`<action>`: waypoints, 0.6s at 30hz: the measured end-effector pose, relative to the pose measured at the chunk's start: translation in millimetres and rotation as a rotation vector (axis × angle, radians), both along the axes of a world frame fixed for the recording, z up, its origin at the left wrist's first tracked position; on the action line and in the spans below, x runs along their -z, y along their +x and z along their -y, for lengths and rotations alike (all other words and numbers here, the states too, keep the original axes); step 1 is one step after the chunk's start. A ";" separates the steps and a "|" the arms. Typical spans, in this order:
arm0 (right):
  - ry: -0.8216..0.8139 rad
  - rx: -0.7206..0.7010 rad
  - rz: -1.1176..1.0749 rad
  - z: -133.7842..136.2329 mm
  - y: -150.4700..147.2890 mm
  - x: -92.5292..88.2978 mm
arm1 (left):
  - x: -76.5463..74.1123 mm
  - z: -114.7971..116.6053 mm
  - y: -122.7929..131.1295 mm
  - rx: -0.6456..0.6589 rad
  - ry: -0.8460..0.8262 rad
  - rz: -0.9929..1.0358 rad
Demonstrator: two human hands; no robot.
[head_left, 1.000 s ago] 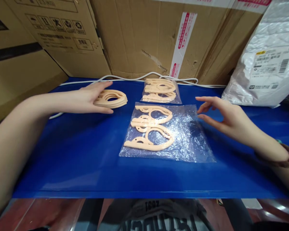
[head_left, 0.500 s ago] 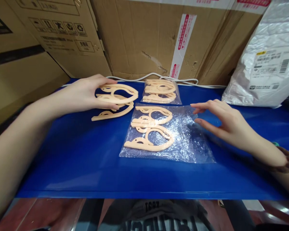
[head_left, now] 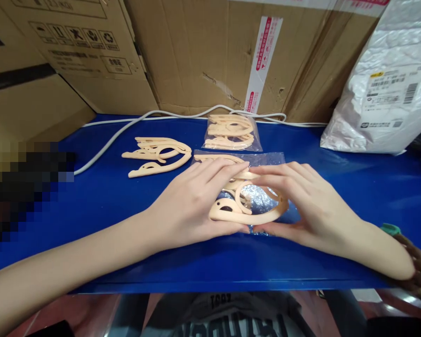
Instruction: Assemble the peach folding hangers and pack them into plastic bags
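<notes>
A beige folding clothes hanger (head_left: 257, 217), folded up, is held level between my two hands. My left hand (head_left: 192, 201) grips its left end, thumb below and fingers over the top. On its rounded right end, my right hand (head_left: 308, 201) closes with the thumb along the near edge. Beneath the hanger lies a clear plastic bag (head_left: 270, 160) with more beige hangers in it, mostly hidden by my hands. To the left, loose folded hangers (head_left: 161, 169) rest on the blue table (head_left: 126, 262).
Another bag of hangers (head_left: 231, 128) lies behind. A white cable (head_left: 126, 125) runs along the back and curves down at left. Cardboard boxes (head_left: 196, 51) wall the far side; a silvery-white parcel (head_left: 382, 103) stands at the right.
My left hand has carried a hanger from the loose pile rightward to above the front bag. My right hand has moved left and taken hold of its other end.
</notes>
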State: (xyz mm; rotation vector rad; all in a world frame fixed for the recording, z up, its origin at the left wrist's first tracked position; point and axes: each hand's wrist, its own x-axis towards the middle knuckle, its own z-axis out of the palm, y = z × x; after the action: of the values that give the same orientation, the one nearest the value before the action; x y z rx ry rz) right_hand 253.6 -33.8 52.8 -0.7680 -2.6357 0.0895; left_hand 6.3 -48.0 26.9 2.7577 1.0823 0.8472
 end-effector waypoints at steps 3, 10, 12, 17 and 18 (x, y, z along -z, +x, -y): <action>-0.117 0.075 -0.081 -12.5 9.9 -1.1 | -2.3 -6.2 -7.2 -0.010 -0.021 -0.066; -0.283 0.248 -0.083 -67.3 94.8 -26.0 | -6.9 -36.1 -53.3 -0.240 0.077 -0.289; -0.344 0.223 -0.042 -75.8 111.5 -27.5 | -2.4 -45.9 -63.4 -0.283 0.092 -0.307; -0.437 0.133 -0.032 -71.0 97.0 -18.1 | 10.0 -58.9 -68.9 -0.248 0.071 -0.390; -0.444 0.125 -0.055 -68.0 88.6 -14.9 | 11.2 -59.6 -68.3 -0.243 0.065 -0.403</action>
State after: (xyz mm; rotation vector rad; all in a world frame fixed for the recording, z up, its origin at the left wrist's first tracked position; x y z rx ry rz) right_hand 342.1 34.2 67.7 -1.0507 -2.5344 0.6675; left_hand -62.0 11.6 15.7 2.9714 1.5013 0.3485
